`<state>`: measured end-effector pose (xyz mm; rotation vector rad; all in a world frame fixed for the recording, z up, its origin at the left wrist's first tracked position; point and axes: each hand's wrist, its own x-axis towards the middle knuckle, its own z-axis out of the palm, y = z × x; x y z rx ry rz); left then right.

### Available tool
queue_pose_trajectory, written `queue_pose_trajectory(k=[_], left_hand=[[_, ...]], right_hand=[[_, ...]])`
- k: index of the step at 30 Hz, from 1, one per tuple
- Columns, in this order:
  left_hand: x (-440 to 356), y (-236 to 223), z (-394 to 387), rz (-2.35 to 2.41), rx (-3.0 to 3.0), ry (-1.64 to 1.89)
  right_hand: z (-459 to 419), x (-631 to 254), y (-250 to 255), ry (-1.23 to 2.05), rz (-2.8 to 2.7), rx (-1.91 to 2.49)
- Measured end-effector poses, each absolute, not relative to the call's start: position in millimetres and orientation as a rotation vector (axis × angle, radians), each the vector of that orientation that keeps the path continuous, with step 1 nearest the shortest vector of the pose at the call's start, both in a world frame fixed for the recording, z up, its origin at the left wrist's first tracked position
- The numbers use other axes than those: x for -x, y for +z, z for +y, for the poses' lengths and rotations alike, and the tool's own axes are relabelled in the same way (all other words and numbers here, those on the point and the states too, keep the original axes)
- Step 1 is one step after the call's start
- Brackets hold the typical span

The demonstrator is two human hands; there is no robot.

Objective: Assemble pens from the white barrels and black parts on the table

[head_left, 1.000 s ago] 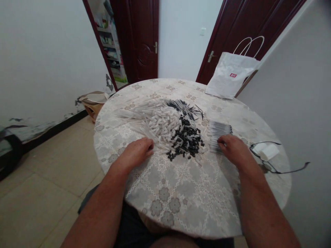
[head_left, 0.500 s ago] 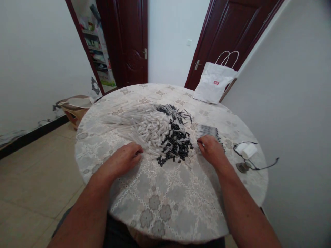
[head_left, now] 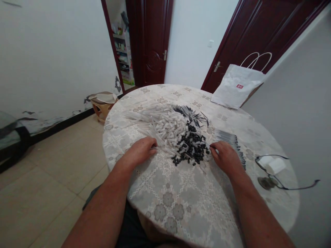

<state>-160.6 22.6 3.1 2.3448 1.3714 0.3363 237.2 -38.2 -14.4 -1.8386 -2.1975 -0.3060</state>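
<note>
Left hand point(head_left: 144, 148) loosely curled, right hand point(head_left: 225, 156) with thumb and forefinger drawn close, two arms reached over a round, cloth-covered table point(head_left: 178, 196); whether either hand pinched anything could not be told. A white bag point(head_left: 236, 86) stood by its far right edge. White tubes point(head_left: 169, 127) lay heaped mid-table beside the left hand, slim sticks point(head_left: 226, 136) in a row past the right, black pieces point(head_left: 193, 146) near its fingertips.
</note>
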Motion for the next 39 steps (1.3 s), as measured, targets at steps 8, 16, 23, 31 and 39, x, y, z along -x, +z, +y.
queue_pose_trajectory(k=[8,16,23,31,39], left_hand=[[164,-11,31,1.439,-2.343,0.448],[161,-13,38,1.466,-2.401,0.419],[157,-12,45,1.529,-2.434,0.381],[157,-12,44,1.525,-2.399,0.382],[157,-10,43,1.529,-2.365,0.418]], right_hand=[[-39,-241,-15,-0.354,-2.203,1.774],[-40,-238,-12,-0.348,-2.202,1.784],[-40,-234,-9,-0.309,-2.171,1.825],[-41,-231,-7,-0.323,-2.167,1.851],[-26,-229,5,-0.260,-2.150,2.013]])
